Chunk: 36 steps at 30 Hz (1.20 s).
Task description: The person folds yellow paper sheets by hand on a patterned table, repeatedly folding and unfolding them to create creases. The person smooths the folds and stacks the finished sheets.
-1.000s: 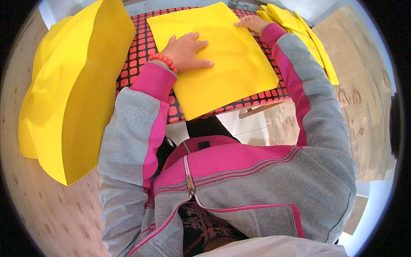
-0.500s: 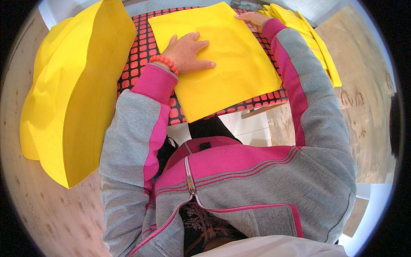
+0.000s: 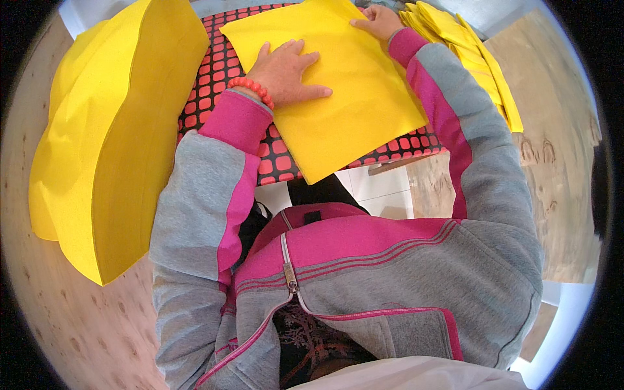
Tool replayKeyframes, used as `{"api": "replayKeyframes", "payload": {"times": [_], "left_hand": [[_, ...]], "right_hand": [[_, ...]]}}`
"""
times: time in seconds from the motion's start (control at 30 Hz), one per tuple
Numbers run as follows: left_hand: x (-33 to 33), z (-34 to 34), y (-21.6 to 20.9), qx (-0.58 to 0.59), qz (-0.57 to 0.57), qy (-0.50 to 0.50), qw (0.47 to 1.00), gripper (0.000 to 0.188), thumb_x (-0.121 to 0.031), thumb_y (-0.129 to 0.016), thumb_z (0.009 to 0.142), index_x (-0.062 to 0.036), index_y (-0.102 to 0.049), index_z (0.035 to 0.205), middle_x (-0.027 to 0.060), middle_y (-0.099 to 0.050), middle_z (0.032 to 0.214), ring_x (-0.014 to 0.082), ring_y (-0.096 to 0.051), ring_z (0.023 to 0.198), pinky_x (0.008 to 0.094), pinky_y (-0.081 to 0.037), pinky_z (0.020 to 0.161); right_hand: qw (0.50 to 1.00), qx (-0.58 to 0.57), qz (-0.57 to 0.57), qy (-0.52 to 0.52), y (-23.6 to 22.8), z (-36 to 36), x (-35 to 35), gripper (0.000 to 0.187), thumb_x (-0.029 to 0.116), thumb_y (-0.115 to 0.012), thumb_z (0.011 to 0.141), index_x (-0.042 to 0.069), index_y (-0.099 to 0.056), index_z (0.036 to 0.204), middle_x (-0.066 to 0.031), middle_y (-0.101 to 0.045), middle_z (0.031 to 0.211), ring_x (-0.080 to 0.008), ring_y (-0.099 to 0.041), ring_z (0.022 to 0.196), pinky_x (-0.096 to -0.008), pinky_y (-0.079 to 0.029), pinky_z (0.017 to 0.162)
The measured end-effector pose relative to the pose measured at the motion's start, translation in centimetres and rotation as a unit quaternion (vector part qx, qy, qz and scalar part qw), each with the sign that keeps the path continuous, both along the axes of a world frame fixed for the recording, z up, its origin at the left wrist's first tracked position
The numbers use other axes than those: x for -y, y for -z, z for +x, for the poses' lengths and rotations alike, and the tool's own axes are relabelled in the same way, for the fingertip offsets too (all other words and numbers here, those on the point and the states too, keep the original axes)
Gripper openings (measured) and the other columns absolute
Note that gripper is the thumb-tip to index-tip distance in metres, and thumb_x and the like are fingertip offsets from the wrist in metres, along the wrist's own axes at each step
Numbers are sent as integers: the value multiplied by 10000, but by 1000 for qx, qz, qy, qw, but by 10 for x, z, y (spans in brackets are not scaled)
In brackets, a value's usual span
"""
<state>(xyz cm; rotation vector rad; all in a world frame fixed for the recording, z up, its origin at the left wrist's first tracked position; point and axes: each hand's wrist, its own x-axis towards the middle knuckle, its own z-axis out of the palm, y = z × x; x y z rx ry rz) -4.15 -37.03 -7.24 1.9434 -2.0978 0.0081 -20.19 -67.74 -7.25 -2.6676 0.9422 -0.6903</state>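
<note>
A yellow felt-like fabric sheet (image 3: 364, 91) lies slanted on the table in front of me, its near corner reaching past the table's front edge. My left hand (image 3: 286, 71), with a red bead bracelet at the wrist, rests flat on the left part of the sheet, fingers spread. At the sheet's far right edge, my right hand (image 3: 378, 23) pinches the fabric between thumb and fingers. The far end of the sheet runs out at the top of the picture.
A black cover with red squares (image 3: 218, 78) drapes the small table. To the left stands a tall stack of yellow fabric (image 3: 120, 130) on a wooden board. Several folded yellow pieces (image 3: 484, 68) lie piled at the right, beside another wooden surface (image 3: 552, 117).
My right hand has shifted slightly inward and now grips the sheet's edge. The sheet has turned a little, its near corner swinging right. My left hand has slid slightly with it.
</note>
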Motion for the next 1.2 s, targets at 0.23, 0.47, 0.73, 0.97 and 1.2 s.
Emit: {"api": "replayKeyframes", "payload": {"times": [0.23, 0.47, 0.73, 0.97, 1.2], "left_hand": [[1, 1, -3, 0, 19, -4, 1000, 835, -684, -642, 853, -99, -565, 1444, 192, -498, 1453, 365, -450, 1384, 603, -273, 1163], [2, 4, 1, 20, 4, -6, 1000, 809, -670, -647, 854, -96, -584, 1419, 184, -516, 1436, 357, -471, 1365, 588, -290, 1159], [3, 2, -4, 46, 10, -19, 999, 757, -657, -629, 871, -100, -606, 1383, 179, -528, 1441, 339, -476, 1375, 610, -295, 1147], [11, 15, 0, 103, -4, -70, 992, 753, -689, -553, 921, -131, -585, 1426, 168, -512, 1504, 319, -442, 1429, 648, -247, 1169], [3, 42, 6, 142, -110, -121, 976, 725, -678, -506, 960, -141, -587, 1439, 110, -512, 1539, 273, -436, 1455, 659, -172, 1195]], "right_hand": [[834, 19, 552, -6, -29, -14, 14, 352, 311, -733, 953, 21, -679, 1146, -90, -758, 993, -172, -730, 756, -274, -586, 626], [789, 4, 612, -43, -26, -2, 20, 350, 172, -652, 1004, -32, -600, 1282, -164, -718, 1194, -230, -738, 1005, -317, -625, 881], [789, 15, 612, -51, -24, -2, 33, 320, 125, -614, 1003, -31, -597, 1281, -159, -715, 1186, -238, -730, 1012, -330, -621, 882], [751, 133, 646, -22, -6, -30, 33, 301, 84, -581, 1001, -29, -594, 1280, -156, -712, 1178, -245, -724, 1018, -341, -617, 883], [711, 267, 651, 22, 27, -78, 19, 291, 43, -548, 1000, -28, -591, 1279, -152, -710, 1171, -251, -717, 1024, -352, -614, 885]]}}
